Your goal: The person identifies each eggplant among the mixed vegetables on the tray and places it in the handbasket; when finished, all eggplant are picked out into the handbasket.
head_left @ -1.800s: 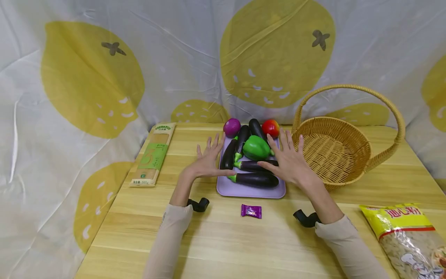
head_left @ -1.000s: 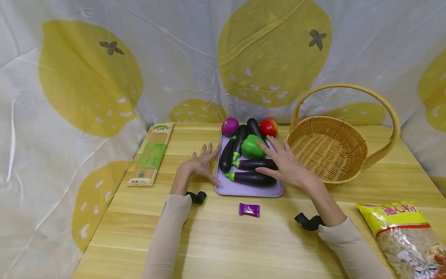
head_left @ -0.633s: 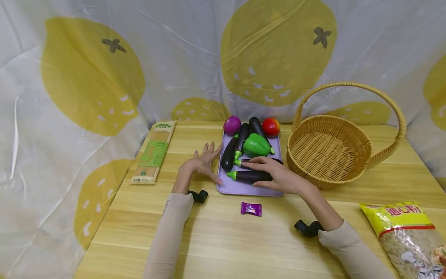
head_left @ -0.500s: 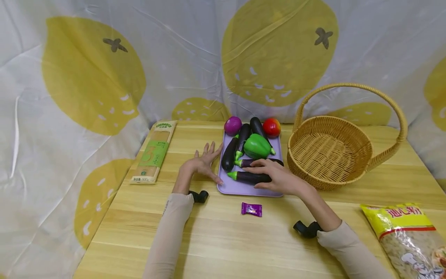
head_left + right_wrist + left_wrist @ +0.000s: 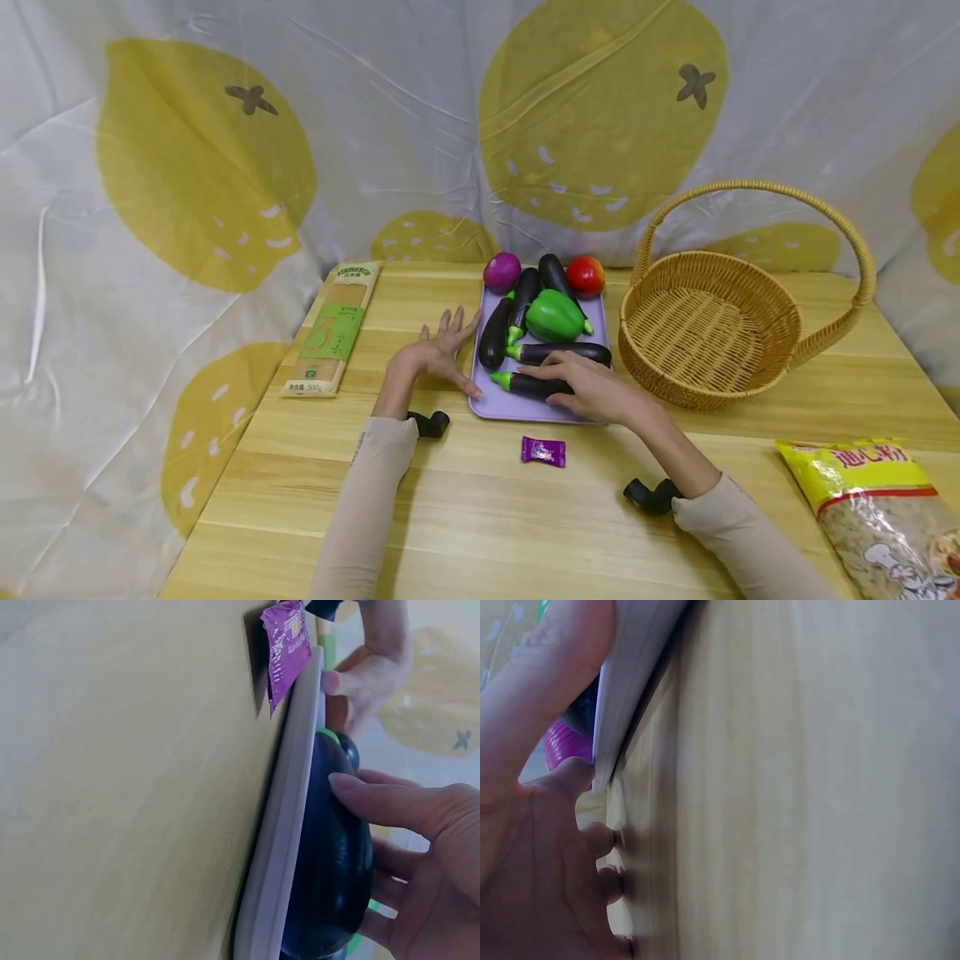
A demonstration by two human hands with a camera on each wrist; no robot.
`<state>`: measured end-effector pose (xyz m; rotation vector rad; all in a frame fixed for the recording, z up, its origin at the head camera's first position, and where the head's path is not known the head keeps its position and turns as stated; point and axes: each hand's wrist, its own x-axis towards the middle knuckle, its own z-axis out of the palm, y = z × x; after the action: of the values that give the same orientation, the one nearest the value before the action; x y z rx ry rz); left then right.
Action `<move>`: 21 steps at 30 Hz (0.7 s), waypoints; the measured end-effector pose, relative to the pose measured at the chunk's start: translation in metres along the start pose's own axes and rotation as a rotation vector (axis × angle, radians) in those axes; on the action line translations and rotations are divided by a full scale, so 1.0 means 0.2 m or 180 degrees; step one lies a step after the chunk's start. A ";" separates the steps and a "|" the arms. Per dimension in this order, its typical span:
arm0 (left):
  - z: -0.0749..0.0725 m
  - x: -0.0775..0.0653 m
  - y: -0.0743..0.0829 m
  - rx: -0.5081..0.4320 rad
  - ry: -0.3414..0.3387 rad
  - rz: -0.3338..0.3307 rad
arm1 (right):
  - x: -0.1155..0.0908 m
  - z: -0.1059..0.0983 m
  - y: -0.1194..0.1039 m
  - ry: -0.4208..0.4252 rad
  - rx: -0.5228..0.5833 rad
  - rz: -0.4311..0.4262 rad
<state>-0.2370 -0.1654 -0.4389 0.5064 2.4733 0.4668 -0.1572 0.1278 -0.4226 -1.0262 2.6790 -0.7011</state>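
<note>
A lilac tray [image 5: 491, 408] bears several eggplants, a green bell pepper [image 5: 555, 316], a purple onion [image 5: 502, 272] and a red, apple-like fruit [image 5: 586, 276]. My right hand [image 5: 596, 387] is over the front eggplant [image 5: 534, 386], thumb on its near side and fingers on its far side; the right wrist view shows this eggplant [image 5: 326, 855] in the tray between them. Just behind it lies another eggplant [image 5: 562, 353]. My left hand [image 5: 442, 350] has its fingers spread at the tray's left edge, its thumb right at the rim [image 5: 634, 675] in the left wrist view.
A wicker basket [image 5: 708, 342] with a tall handle stands right of the tray. A purple wrapped candy [image 5: 543, 451] lies in front. A noodle packet [image 5: 330, 333] is at the left, a yellow-topped bag [image 5: 877, 508] at the front right. A lemon-print cloth [image 5: 420, 125] hangs behind.
From above the tray, my right hand has come down and forward onto the front eggplant, its fingers closing around it. My left hand has shifted to the tray's left edge and stays there.
</note>
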 end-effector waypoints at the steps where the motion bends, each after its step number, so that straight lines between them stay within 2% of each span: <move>1: 0.00 0.00 0.00 -0.0002 -0.0006 -0.0003 | 0.00 0.00 0.00 -0.0003 -0.0004 0.0009; 12: -0.01 -0.01 0.01 -0.0014 -0.0027 -0.0012 | 0.02 -0.02 -0.01 -0.0113 0.0062 0.0089; 16: -0.01 -0.01 0.01 -0.0003 -0.0032 -0.0004 | 0.02 -0.02 0.01 -0.0125 0.0129 -0.0052; 21: -0.01 0.00 0.00 0.0005 -0.0052 -0.0003 | 0.02 -0.06 0.04 -0.0089 0.0517 -0.0274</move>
<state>-0.2383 -0.1662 -0.4378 0.5075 2.4584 0.4587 -0.1688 0.1337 -0.4168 -1.1045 2.5185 -0.8971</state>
